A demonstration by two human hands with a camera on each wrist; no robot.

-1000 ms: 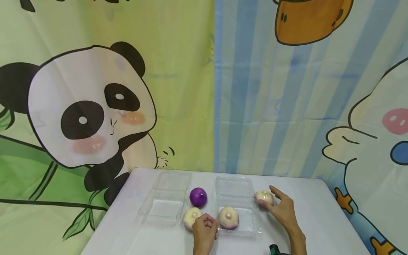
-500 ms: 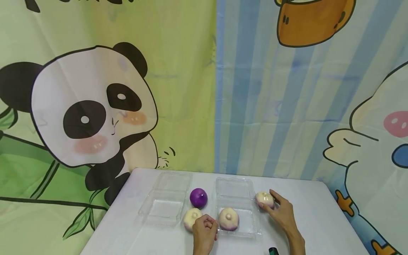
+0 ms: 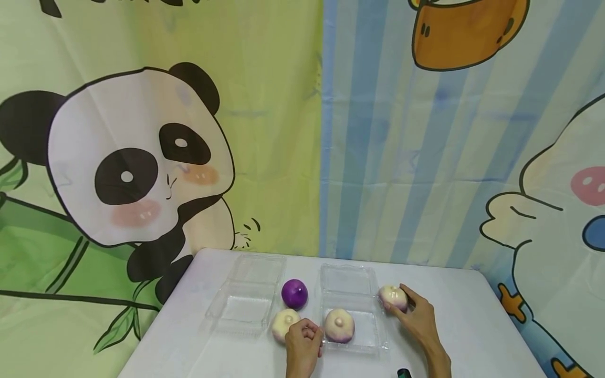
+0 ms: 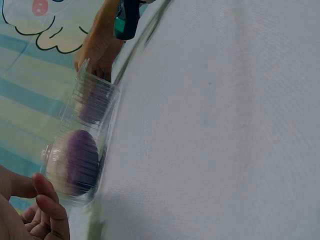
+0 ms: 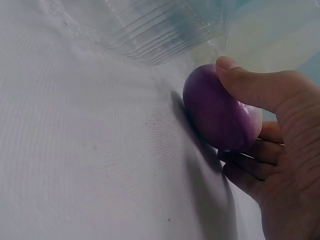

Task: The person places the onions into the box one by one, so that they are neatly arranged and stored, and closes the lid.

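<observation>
My right hand [image 3: 420, 316] holds a white-and-purple turnip [image 3: 393, 297] low over the table, right of a clear plastic box; in the right wrist view its purple side [image 5: 212, 112] sits between thumb and fingers. Inside the right-hand clear box [image 3: 364, 328] rests a second turnip [image 3: 339, 325], pale top with a small nub upward. My left hand [image 3: 303, 344], fingers loosely curled, is at this box's near left corner; in the left wrist view the fingertips overlap the box's end. A third pale turnip [image 3: 283, 323] lies just beyond the left hand, partly covered by it.
Another clear box [image 3: 246, 312] stands opened at the left with its lid folded back. A round, fully purple vegetable [image 3: 294, 294] sits between the boxes. A black-and-green object [image 3: 404, 373] shows at the bottom edge. Cartoon curtains [image 3: 274, 131] hang behind the white table [image 3: 454, 294].
My right index finger has come down closer against the turnip, which has barely shifted. The left hand keeps its place, and the head view has moved slightly.
</observation>
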